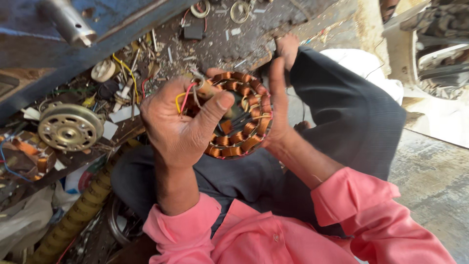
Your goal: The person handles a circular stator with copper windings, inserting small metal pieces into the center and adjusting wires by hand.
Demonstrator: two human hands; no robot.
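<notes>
A round motor stator [244,128] wound with several copper coils is held up in front of me over my lap. My left hand [178,120] grips its left side, thumb pressed across the face, with red, yellow and grey lead wires [184,98] passing between the fingers. My right hand [278,110] is flat against the stator's right edge, fingers pointing up. Pink sleeves cover both forearms. Dark trousers lie under the stator.
A silver round motor cover [70,127] lies at the left among scrap wires, small parts and another copper winding [29,156]. A yellow ribbed hose [80,205] runs at lower left. A blue metal frame [73,29] crosses the top left. Bare concrete floor [435,181] is at the right.
</notes>
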